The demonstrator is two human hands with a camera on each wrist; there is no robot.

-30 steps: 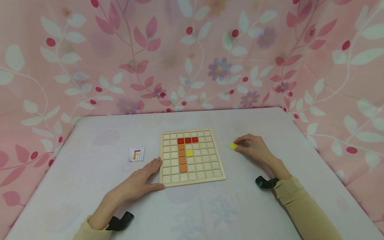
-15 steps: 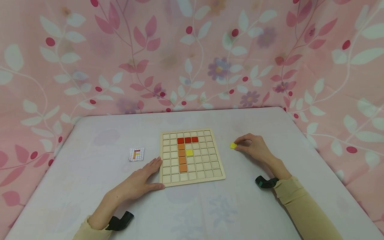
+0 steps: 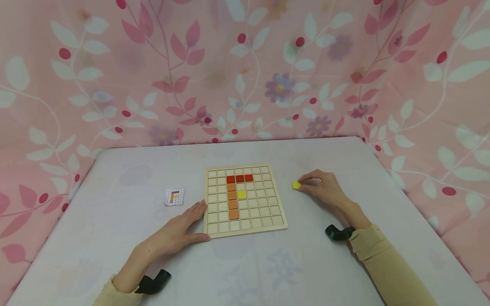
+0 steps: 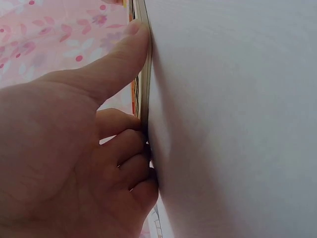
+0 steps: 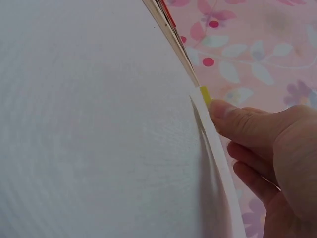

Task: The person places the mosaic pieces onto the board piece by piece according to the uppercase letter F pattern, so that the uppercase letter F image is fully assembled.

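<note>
A wooden grid board lies in the middle of the table in the head view. Set in its squares are a row of red tiles, a column of orange tiles and one yellow tile. My left hand rests at the board's near left corner, fingers extended and thumb on its edge; the left wrist view shows the thumb against the rim. To the right of the board, my right hand pinches another yellow tile between thumb and fingers, low over the table.
Left of the board lies a small printed pattern card with a similar coloured figure on a grid. The white-clothed table ends at a pink floral curtain behind. Dark wrist cameras sit on both wrists.
My right hand has shifted very slightly to the left with the yellow tile. The left hand and the board look the same as before.
</note>
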